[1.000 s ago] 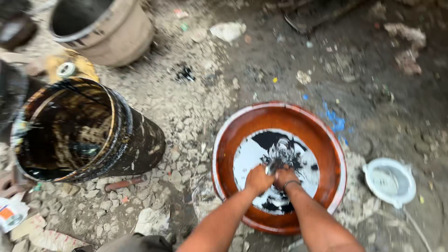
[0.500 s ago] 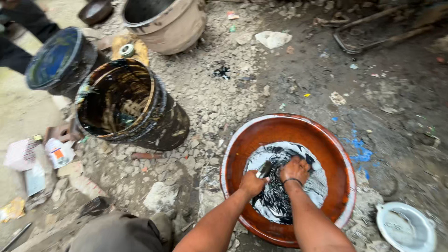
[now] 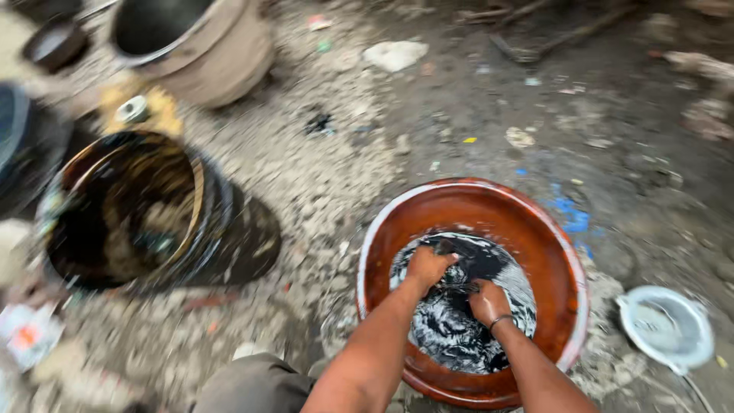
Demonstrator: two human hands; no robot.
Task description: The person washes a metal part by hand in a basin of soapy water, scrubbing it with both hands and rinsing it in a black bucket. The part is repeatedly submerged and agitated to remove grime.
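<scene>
Outdoor ground (image 3: 321, 191): grey gravel and dark mud, littered with scraps, blue stains at right.

Terracotta-coloured round basin (image 3: 550, 252), near right: holds foamy white water, dark in the middle.

Dark wet cloth (image 3: 451, 321), in the basin's centre, half sunk in suds: bunched in an irregular heap. Long axis roughly from far left to near right; no clear front or pointing end; exact outline lost in foam.

Left hand (image 3: 426, 266): curled closed, gripping the far-left part of the cloth. Right hand (image 3: 487, 300): curled closed on the cloth just beside it, thin band at the wrist. Fingertips buried in fabric and foam.

Handling note, as judgement: firm grip with both fists close together, rubbing one handful against the other, cloth kept low over the water to limit splashing; turning the bundle now and then to reach fresh folds.

Black bucket (image 3: 138, 214), left, well apart from the basin: tilted, dark wet interior. Pale beige bucket (image 3: 206, 46), far left. Small white lid-like dish (image 3: 665, 325), near right, just beside the basin. Paper scraps (image 3: 27, 333), near left. Grey trouser knee (image 3: 245, 386), near edge.
</scene>
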